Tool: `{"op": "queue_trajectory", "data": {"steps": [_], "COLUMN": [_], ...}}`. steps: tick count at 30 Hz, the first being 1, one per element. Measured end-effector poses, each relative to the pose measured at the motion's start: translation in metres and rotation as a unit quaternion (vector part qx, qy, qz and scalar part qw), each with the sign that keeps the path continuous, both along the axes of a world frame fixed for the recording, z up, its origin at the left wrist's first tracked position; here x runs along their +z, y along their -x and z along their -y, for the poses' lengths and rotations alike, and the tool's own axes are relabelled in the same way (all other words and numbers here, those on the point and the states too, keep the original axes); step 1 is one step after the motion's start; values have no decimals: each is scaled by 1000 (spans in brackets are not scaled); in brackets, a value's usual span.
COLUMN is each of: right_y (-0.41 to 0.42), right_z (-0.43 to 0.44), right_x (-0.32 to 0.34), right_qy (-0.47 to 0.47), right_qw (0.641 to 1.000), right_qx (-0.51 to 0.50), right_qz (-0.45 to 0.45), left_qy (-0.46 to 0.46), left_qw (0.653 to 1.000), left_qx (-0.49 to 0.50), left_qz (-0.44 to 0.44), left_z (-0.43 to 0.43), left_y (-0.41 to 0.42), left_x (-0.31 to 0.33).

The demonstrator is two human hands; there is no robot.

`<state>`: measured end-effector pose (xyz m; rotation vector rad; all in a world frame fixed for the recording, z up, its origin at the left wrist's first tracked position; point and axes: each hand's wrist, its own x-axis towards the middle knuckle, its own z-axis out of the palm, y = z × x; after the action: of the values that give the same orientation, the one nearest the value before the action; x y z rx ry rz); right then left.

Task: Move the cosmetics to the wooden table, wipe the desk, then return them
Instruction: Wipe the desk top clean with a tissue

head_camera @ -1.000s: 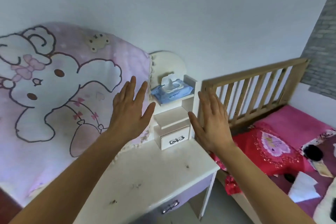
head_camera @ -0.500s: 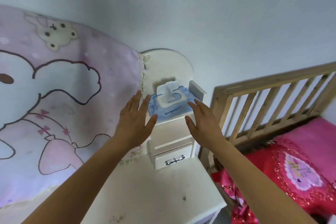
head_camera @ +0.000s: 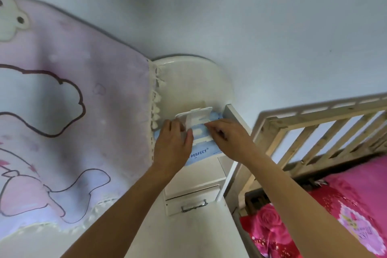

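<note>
White shelf [head_camera: 211, 170] mid-frame holds the wipes pack [head_camera: 201, 152]. Both hands have just arrived: left hand [head_camera: 172, 145] braces the lid, right hand [head_camera: 229, 137] pinches inside. Wiping comes next.

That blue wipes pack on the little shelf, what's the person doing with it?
A person has both hands on the blue wet-wipes pack, which sits on the top shelf of the small white desk hutch. The left hand rests on the pack's left side. The right hand reaches the fingers in at the opening, under the raised white flip lid. No wipe is visibly out yet. The desk top below shows no cosmetics.
</note>
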<state>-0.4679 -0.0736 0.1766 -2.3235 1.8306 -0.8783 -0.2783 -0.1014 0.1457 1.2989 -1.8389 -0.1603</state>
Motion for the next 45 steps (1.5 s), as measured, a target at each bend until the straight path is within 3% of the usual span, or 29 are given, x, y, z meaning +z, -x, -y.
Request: {"op": "queue_trajectory", "data": {"steps": [6, 11, 17, 31, 37, 45], "right_y": [7, 4, 6, -1, -5, -10], "right_z": [28, 53, 64, 55, 55, 55], "right_x": [1, 17, 22, 15, 17, 29], "right_qy": [-22, -53, 19, 140, 142, 72], "right_qw": [996, 979, 955, 923, 886, 883], "right_qx": [74, 158, 207, 201, 213, 213], "right_qz": [-39, -118, -210, -297, -387, -411], "left_qy": [-24, -16, -20, -19, -29, -53], "left_qw": [995, 994, 994, 996, 996, 995], "left_qx": [61, 87, 104, 92, 86, 85], "left_qz": [-76, -68, -42, -8, -1, 9], "left_z": [-5, -6, -6, -10, -7, -6], "left_y": [5, 11, 13, 0, 0, 0], "left_x": [-16, -15, -16, -10, -9, -6]}}
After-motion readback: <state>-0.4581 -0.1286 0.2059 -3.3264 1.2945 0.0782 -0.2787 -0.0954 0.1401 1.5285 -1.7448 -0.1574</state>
